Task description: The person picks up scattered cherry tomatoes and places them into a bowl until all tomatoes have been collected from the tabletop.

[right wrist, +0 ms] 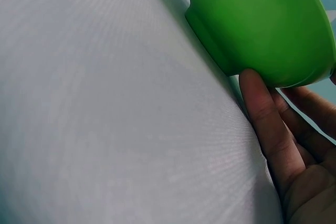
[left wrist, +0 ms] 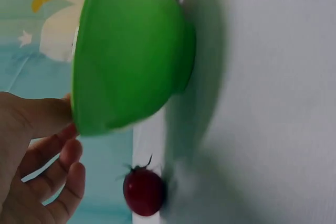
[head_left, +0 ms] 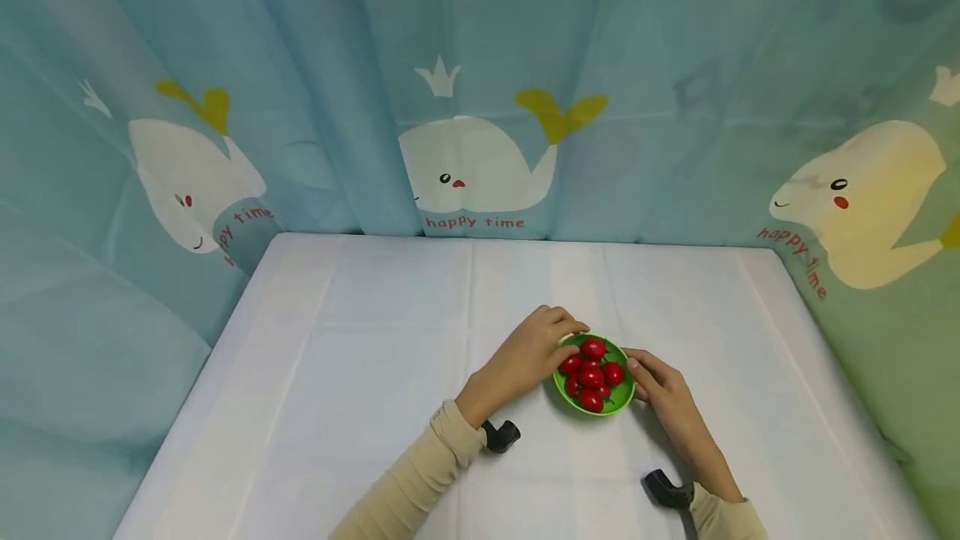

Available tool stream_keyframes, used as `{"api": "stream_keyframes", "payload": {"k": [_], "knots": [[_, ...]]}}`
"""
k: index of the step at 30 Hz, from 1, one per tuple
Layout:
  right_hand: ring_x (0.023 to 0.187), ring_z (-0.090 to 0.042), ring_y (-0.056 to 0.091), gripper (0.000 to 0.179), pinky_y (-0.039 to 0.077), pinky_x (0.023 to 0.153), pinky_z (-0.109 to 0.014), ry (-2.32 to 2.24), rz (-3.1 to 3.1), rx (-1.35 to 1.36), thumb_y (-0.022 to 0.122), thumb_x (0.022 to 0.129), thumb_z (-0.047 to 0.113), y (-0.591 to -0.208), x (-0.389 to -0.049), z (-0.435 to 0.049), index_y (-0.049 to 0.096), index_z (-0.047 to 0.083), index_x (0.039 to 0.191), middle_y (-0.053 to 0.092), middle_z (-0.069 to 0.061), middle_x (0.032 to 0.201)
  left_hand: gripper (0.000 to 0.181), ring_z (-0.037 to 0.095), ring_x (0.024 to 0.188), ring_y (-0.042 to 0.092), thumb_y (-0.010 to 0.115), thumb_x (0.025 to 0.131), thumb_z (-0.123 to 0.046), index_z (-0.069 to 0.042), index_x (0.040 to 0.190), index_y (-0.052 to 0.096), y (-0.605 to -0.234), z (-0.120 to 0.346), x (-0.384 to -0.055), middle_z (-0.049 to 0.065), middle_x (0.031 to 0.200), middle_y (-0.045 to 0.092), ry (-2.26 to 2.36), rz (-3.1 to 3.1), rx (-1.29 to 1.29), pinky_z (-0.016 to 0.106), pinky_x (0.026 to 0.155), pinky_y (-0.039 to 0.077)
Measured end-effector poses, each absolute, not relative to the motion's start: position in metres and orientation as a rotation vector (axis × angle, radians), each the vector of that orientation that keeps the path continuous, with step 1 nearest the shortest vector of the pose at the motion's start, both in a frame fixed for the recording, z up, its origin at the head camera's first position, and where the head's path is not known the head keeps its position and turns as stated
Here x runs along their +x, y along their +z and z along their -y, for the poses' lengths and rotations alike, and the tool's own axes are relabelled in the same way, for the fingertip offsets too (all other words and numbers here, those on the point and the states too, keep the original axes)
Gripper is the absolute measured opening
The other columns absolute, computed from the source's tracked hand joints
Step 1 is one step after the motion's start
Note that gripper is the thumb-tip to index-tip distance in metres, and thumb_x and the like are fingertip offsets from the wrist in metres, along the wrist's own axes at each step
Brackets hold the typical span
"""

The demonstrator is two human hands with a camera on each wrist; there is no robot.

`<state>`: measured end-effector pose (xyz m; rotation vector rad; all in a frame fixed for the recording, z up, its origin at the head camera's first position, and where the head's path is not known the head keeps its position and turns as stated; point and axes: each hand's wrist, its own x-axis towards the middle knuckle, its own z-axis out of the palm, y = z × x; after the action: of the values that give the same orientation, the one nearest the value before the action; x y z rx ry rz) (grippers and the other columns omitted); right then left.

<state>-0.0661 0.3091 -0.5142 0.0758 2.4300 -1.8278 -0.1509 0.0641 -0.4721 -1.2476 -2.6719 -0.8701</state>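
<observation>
A green bowl [head_left: 609, 408] holds several red cherry tomatoes [head_left: 591, 377], some with green stems. My left hand [head_left: 529, 354] grips the bowl's left rim, its thumb reaching over the edge in the head view. On the right side, my right hand [head_left: 668, 401] holds the bowl with the thumb at the rim. The right wrist view has one of its fingers [right wrist: 262, 108] against the bowl's underside near the foot. A single cherry tomato [left wrist: 144, 191] lies on the white cloth beside the bowl in the left wrist view; my left hand hides it in the head view.
A white cloth [head_left: 360, 407] covers the table. Blue-green curtains [head_left: 315, 107] with printed whales stand along the back and sides. Black wrist mounts [head_left: 501, 437] stick out at both wrists, close over the cloth.
</observation>
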Motion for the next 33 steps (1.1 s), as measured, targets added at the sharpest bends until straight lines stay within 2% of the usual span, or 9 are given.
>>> {"api": "stream_keyframes", "payload": {"k": [3, 5, 9, 11, 15, 18, 25, 33], "knots": [[0.107, 0.008, 0.066, 0.048, 0.058, 0.086, -0.015, -1.82, -2.436, 0.077, 0.048, 0.112, 0.03, -0.514, -0.068, -0.309, 0.056, -0.007, 0.142, 0.066, 0.012, 0.127, 0.031, 0.011, 0.104, 0.059, 0.071, 0.101, -0.021, -0.017, 0.132, 0.071, -0.471, -0.058, -0.156, -0.003, 0.124, 0.069, -0.914, 2.712, -1.213, 0.016, 0.089, 0.051], [0.107, 0.009, 0.066, 0.048, 0.058, 0.085, -0.015, -1.809, -2.436, 0.084, 0.048, 0.112, 0.029, -0.514, -0.067, -0.309, 0.056, -0.007, 0.142, 0.067, 0.002, 0.131, 0.033, 0.012, 0.103, 0.059, 0.071, 0.1, -0.02, -0.016, 0.133, 0.07, -0.472, -0.054, -0.159, -0.001, 0.125, 0.07, -0.957, 2.738, -1.193, 0.017, 0.088, 0.051], [0.106, 0.008, 0.066, 0.049, 0.058, 0.086, -0.016, -1.798, -2.435, 0.094, 0.048, 0.112, 0.03, -0.514, -0.067, -0.308, 0.055, -0.007, 0.143, 0.064, -0.015, 0.138, 0.034, 0.015, 0.108, 0.061, 0.072, 0.1, -0.02, -0.013, 0.133, 0.07, -0.474, -0.048, -0.165, 0.002, 0.126, 0.071, -0.99, 2.758, -1.165, 0.023, 0.093, 0.054], [0.107, 0.008, 0.066, 0.049, 0.058, 0.086, -0.015, -1.806, -2.434, 0.101, 0.048, 0.112, 0.03, -0.514, -0.067, -0.309, 0.055, -0.007, 0.144, 0.063, -0.013, 0.137, 0.035, 0.018, 0.113, 0.062, 0.073, 0.099, -0.02, -0.012, 0.133, 0.07, -0.474, -0.046, -0.168, 0.002, 0.127, 0.071, -0.985, 2.765, -1.157, 0.027, 0.098, 0.054], [0.106, 0.008, 0.066, 0.048, 0.057, 0.086, -0.014, -1.829, -2.43, 0.097, 0.048, 0.112, 0.029, -0.514, -0.066, -0.31, 0.055, -0.006, 0.144, 0.066, 0.011, 0.126, 0.037, 0.021, 0.114, 0.063, 0.074, 0.098, -0.021, -0.011, 0.133, 0.07, -0.475, -0.044, -0.171, 0.004, 0.127, 0.07, -0.943, 2.799, -1.143, 0.031, 0.102, 0.054], [0.105, 0.007, 0.067, 0.048, 0.057, 0.086, -0.015, -1.849, -2.419, 0.08, 0.048, 0.112, 0.028, -0.514, -0.066, -0.31, 0.055, -0.007, 0.143, 0.065, 0.023, 0.118, 0.038, 0.023, 0.113, 0.062, 0.074, 0.098, -0.023, -0.011, 0.134, 0.069, -0.479, -0.043, -0.171, 0.005, 0.128, 0.07, -0.879, 2.85, -1.122, 0.031, 0.103, 0.053], [0.106, 0.007, 0.067, 0.047, 0.058, 0.086, -0.016, -1.844, -2.411, 0.057, 0.048, 0.112, 0.027, -0.516, -0.067, -0.309, 0.055, -0.009, 0.141, 0.064, 0.021, 0.119, 0.04, 0.021, 0.116, 0.061, 0.075, 0.098, -0.023, -0.014, 0.136, 0.068, -0.488, -0.039, -0.169, 0.003, 0.13, 0.068, -0.808, 2.951, -1.038, 0.03, 0.104, 0.052], [0.104, 0.006, 0.068, 0.047, 0.058, 0.085, -0.016, -1.871, -2.403, 0.057, 0.048, 0.112, 0.026, -0.515, -0.066, -0.308, 0.055, -0.01, 0.142, 0.065, 0.024, 0.116, 0.033, 0.02, 0.111, 0.064, 0.074, 0.098, -0.019, -0.013, 0.13, 0.071, -0.491, -0.04, -0.171, 0.004, 0.124, 0.071, -0.806, 2.915, -1.025, 0.03, 0.099, 0.054]]}}
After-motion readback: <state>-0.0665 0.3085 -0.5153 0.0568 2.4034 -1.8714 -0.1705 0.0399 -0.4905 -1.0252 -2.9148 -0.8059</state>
